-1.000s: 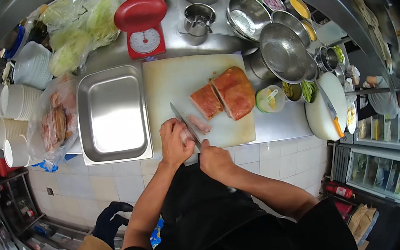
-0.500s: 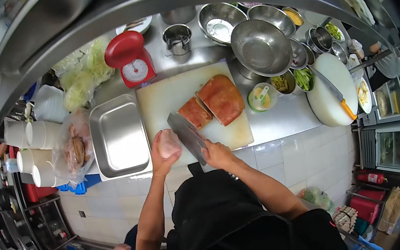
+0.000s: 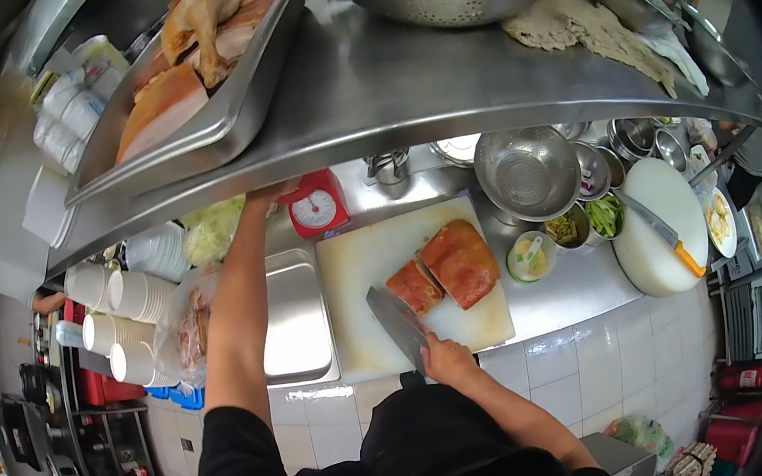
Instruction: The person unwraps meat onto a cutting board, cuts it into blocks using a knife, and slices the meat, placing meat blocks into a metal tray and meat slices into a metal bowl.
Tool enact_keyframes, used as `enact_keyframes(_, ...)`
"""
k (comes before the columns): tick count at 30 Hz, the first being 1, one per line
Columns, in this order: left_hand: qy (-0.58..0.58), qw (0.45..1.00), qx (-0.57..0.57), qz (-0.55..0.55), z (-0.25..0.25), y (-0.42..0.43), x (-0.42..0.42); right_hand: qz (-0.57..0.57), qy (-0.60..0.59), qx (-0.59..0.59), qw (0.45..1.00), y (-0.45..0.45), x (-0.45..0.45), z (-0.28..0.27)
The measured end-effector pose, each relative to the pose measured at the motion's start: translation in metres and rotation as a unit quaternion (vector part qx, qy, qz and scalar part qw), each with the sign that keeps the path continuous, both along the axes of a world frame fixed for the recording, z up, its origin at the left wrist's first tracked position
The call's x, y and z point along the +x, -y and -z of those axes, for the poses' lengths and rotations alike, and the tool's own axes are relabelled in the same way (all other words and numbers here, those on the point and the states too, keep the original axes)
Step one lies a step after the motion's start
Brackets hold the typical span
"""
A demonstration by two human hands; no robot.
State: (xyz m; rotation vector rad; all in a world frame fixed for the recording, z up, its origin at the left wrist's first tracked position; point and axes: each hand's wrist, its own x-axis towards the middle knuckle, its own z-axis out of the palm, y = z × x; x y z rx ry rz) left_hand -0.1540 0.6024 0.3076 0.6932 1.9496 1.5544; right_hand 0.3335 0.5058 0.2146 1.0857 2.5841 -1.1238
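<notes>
Blocky reddish-brown meat [image 3: 460,264] lies beyond the nearer right hand [image 3: 449,360], clamped on a broad steel cleaver [image 3: 394,322]; left hand [image 3: 274,191] (fingers mostly hidden), cannot tell.

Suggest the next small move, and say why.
Probably bring the left hand from beside the scale to steady the meat: it lies unheld on the board, and the right hand grips the knife. The shelf partly hides the left hand, so check it holds nothing first.

Smooth metal cleaver [image 3: 395,324], matt board [image 3: 356,265]
</notes>
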Motion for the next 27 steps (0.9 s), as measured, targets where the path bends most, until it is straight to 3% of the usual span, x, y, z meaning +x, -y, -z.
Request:
enact_keyframes(6, -0.021, 0.994, -0.105, -0.017, 0.022, -0.023, -0.032, 0.015, -0.006, 0.041, 0.999, 0.011, -0.002, 0.0)
enact_keyframes(27, 0.02, 0.996, -0.081, -0.01, 0.051, 0.017, -0.031, 0.035, 0.006, 0.078, 0.996, 0.021, -0.015, -0.006)
